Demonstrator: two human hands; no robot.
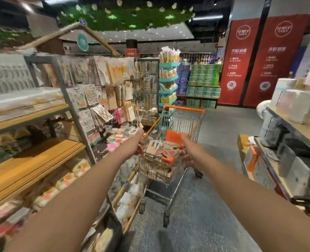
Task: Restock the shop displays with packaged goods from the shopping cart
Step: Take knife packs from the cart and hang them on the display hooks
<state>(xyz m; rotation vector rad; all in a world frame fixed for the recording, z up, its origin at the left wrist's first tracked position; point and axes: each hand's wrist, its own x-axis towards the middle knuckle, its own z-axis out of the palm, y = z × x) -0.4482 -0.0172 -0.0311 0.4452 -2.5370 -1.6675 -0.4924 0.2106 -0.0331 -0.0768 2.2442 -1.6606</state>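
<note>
A wire shopping cart with orange trim stands in the aisle ahead of me, close to the left display. Flat packaged goods are piled in its near end, beside an orange flap. Both my arms are stretched out to the cart. My left hand holds the cart's near left edge, fingers curled around it. On the near right edge, my right hand grips the wire rim. The picture is blurred, so the finger detail is unclear.
A hanging display of packaged goods and wooden shelves line the left side. A teal snack tower stands beyond the cart. On the right is a low shelf with white boxes and a fan. Grey floor runs between.
</note>
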